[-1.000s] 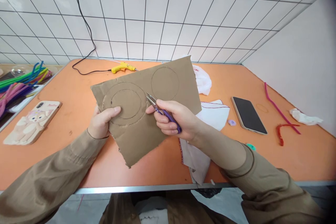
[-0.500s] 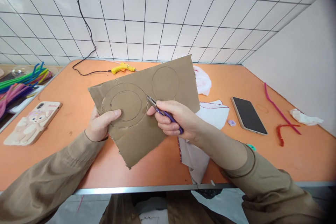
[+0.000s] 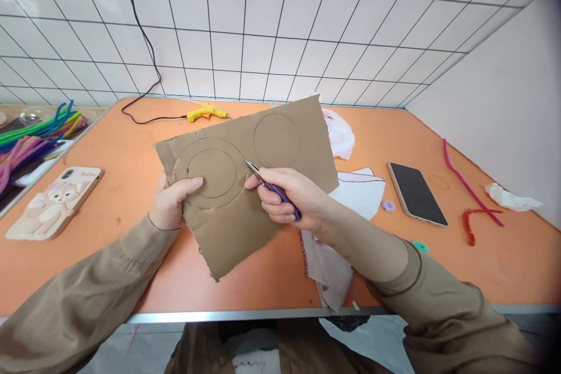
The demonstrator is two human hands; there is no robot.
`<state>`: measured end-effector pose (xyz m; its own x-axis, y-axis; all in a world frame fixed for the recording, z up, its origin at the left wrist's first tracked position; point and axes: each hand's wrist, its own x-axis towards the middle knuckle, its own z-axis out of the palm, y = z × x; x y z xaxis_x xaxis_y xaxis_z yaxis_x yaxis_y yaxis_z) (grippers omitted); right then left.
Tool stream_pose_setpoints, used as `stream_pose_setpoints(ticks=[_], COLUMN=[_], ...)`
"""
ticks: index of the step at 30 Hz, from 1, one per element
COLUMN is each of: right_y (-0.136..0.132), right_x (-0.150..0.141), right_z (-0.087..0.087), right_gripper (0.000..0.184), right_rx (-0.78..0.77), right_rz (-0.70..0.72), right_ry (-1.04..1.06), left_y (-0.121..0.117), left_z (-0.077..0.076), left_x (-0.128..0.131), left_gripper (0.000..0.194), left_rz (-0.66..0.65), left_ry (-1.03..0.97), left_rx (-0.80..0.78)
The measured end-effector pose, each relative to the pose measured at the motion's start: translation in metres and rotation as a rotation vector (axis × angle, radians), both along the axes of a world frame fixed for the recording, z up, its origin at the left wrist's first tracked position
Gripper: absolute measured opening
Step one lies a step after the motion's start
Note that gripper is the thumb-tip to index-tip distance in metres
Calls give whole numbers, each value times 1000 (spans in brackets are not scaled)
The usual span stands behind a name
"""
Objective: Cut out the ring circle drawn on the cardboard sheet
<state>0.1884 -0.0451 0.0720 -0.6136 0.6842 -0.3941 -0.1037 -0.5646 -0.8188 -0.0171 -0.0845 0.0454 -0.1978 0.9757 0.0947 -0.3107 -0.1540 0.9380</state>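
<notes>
My left hand [image 3: 172, 202] grips the left side of a brown cardboard sheet [image 3: 280, 187], thumb pressed on top. The sheet is held tilted above the orange table [image 3: 131, 187]. Two concentric circles are drawn on its left half and a single circle [image 3: 276, 140] on its right. My right hand [image 3: 289, 198] is closed on small purple-handled snips [image 3: 268, 183]. Their metal tips touch the right edge of the outer circle, whose outline looks partly cut.
A phone in a cartoon case [image 3: 52, 201] lies at the left, a black phone [image 3: 416, 193] at the right. A yellow glue gun [image 3: 205, 111] with black cord lies at the back. White cloth [image 3: 359, 190], red pipe cleaners [image 3: 475, 219] and coloured pipe cleaners [image 3: 35, 140] lie around.
The snip blades, apart a second ago, have closed on the circle's edge. The cardboard shifted slightly in my hands.
</notes>
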Motion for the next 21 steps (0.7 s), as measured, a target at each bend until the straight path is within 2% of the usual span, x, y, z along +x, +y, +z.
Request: stream_pose_setpoints(ticks=[4,10,12,17,21], right_y=[-2,-6,-6,-5,-5], right_x=[0,2,2,2,2], right_z=[3,10,10,10,10], right_gripper=[28,33,33,32,32], right_rx=[-59,-103,-81,-63,-61], right_rz=[5,26,16,6,1], right_ry=[12,8,13,25,21], left_y=[3,10,10,4,3], left_z=[-1,-6,-6,-3,-3], left_x=[0,-5,-4,-1,-2], left_gripper=[57,62,62,61,61], left_rz=[19,186,176,51,74], left_ry=[-13,-96,-97,-68,-54], left_rx=[-23,-39,-31,-45,-32])
